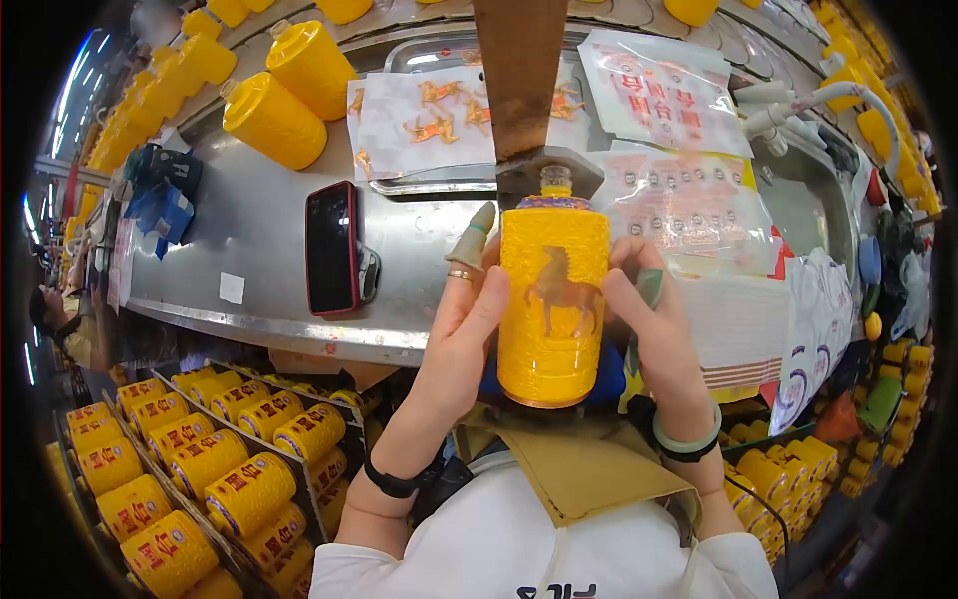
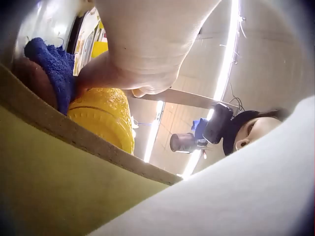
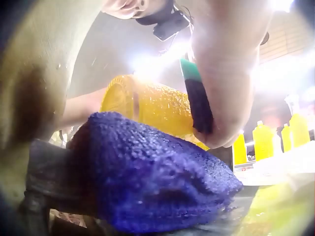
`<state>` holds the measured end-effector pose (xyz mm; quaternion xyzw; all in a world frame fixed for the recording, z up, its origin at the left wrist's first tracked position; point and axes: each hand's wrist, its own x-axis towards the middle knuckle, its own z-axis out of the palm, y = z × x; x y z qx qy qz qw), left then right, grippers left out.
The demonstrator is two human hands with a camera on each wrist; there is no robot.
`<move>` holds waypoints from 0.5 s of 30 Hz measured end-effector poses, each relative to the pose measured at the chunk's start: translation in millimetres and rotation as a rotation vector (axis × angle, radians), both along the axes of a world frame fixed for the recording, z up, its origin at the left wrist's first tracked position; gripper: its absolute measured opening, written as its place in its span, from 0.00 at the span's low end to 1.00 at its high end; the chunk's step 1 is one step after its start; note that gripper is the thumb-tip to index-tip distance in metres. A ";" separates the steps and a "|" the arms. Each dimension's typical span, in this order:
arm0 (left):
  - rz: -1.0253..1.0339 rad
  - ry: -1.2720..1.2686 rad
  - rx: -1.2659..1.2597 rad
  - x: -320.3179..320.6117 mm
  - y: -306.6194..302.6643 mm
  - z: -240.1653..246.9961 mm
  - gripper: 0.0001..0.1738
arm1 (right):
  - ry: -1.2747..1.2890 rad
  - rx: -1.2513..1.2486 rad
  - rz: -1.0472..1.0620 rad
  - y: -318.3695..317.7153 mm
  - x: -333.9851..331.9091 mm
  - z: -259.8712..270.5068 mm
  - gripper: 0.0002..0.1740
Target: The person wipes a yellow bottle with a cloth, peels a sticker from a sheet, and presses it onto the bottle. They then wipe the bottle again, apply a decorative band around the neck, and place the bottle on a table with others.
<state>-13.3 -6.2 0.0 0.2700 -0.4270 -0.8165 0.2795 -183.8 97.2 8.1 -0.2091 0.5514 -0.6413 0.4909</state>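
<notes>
Centrally, yellow bottle (image 1: pixel 553 354) held near metal worktop (image 1: pixel 261 215), room (image 2: pixel 275 59) seemingly bottle-lined

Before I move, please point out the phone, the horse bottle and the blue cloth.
Phone (image 1: pixel 331 250): head view, on its dark screen.
Horse bottle (image 1: pixel 559 293): head view, on the horse's body.
Blue cloth (image 3: pixel 157 177): right wrist view, on its fuzzy middle.

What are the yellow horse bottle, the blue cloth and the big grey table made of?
The bottle looks like glossy, bumpy yellow-coated glass: its neck seems see-through, though the body could be ceramic. The blue cloth looks like soft towel fabric, because its surface is fuzzy. The table looks like smooth metal, maybe steel, because it's grey with shiny streaks.
</notes>
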 end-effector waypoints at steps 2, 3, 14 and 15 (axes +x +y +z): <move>0.022 0.044 0.093 2.8 2.5 5.7 0.34 | -0.014 0.030 0.014 1.4 -3.4 -0.7 0.11; 0.027 0.043 0.093 4.3 4.0 4.7 0.34 | -0.014 0.026 0.022 2.1 -4.3 -2.6 0.11; -0.025 0.072 -0.092 8.1 13.8 0.4 0.45 | -0.044 -0.030 0.006 -0.7 1.3 -0.8 0.11; -0.029 0.072 -0.091 7.1 14.0 1.3 0.45 | -0.044 -0.029 0.002 -0.7 1.4 -1.0 0.11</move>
